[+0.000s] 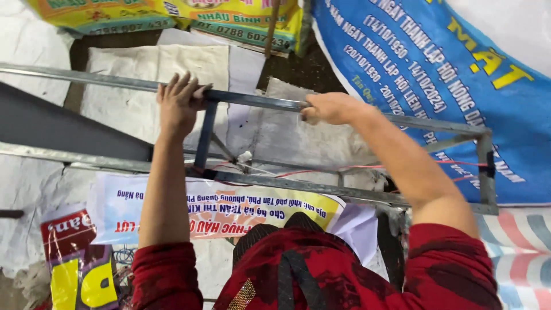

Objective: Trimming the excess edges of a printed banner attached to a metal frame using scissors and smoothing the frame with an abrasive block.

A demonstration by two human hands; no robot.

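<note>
A grey metal frame of square tubes lies across the view, with a far rail, a near rail and short cross pieces. My left hand wraps over the far rail beside an upright cross piece. My right hand grips the same far rail further right, fingers closed around it. Red wire runs along between the rails. Both forearms reach out from red sleeves at the bottom of the view.
A large blue printed banner covers the right side. White sacking and printed banners lie under the frame. Yellow-green printed sacks sit at the top. A dark sloping panel is on the left.
</note>
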